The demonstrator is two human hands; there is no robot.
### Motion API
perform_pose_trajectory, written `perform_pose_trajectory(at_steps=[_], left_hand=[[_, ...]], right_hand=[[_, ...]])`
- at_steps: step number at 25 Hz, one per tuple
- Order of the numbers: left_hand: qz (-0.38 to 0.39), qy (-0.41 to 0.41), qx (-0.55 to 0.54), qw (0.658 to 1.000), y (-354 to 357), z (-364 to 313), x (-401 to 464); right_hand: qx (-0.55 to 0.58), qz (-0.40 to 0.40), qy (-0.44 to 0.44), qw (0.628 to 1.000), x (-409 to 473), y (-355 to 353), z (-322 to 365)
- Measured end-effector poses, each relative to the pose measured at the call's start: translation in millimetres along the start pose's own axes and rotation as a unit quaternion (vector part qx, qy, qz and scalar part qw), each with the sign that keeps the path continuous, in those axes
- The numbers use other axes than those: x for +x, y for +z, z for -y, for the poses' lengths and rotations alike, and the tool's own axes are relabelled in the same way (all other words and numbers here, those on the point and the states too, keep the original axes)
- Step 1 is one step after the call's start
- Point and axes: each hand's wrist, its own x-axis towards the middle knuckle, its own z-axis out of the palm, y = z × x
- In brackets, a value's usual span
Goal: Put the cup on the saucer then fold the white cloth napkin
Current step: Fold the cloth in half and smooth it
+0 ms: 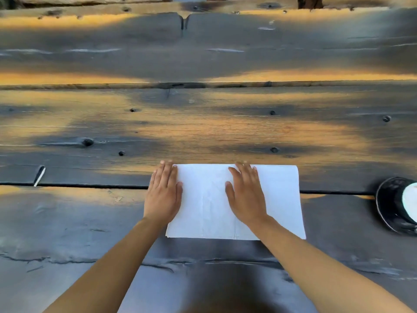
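The white cloth napkin (277,199) lies flat on the wooden table as a wide rectangle, with faint crease lines down its middle. My left hand (163,195) rests flat with straight fingers over the napkin's left edge, partly on the table. My right hand (244,195) presses flat on the napkin's middle, fingers spread and pointing away from me. At the right edge of the view a white cup (410,199) stands on a black saucer (388,199); both are cut off by the frame.
The table (203,123) is made of dark weathered planks with knots and gaps, lit in orange patches. A small pale strip (39,176) lies in a plank gap at the left. A bench or rail runs along the far side.
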Motion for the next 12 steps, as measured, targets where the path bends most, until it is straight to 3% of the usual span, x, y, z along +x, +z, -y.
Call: perform_pose_trajectory(at_steps=[3,6,12], left_hand=[[0.035,0.069,0.027,0.997,12.4,14.8,17.0],[0.052,0.083,0.031,0.995,23.5,25.9,23.5],[0.073,0.083,0.068,0.992,29.3,26.9,23.5]], right_hand=[[-0.01,0.044,-0.087,0.995,35.0,35.1,55.8],[-0.005,0.068,-0.113,0.991,54.3,62.8,87.6],[-0.076,0.085,-0.125,0.986,50.1,81.1,74.1]])
